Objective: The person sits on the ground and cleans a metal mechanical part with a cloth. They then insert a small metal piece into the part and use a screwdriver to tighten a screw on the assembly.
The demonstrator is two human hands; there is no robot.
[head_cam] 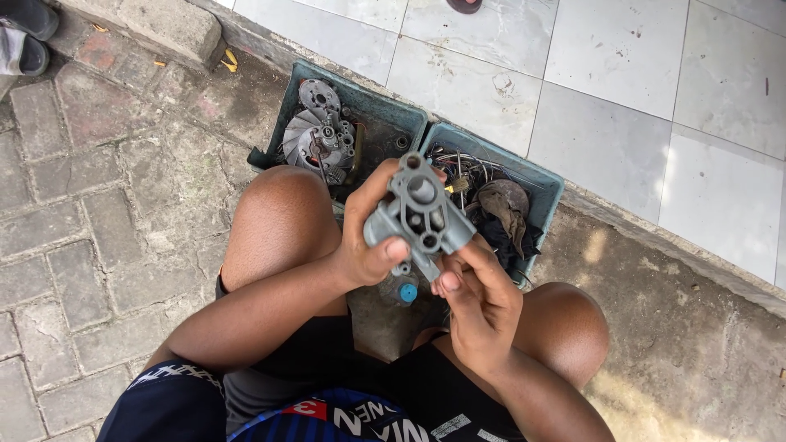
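A grey metal engine part [419, 214] with round holes and a flange is held up in front of me, above my knees. My left hand [368, 237] grips its left side, thumb across the lower edge. My right hand [475, 290] pinches its lower right end with the fingertips. Below the part, between my legs, a small bottle with a blue cap [407, 292] shows partly.
Two green plastic trays stand on the paving ahead: the left tray [286, 98] holds a finned metal rotor [315, 135] and other parts, the right tray [544, 184] holds wires and a dark rag [503, 205]. White tiles lie beyond, brick paving to the left.
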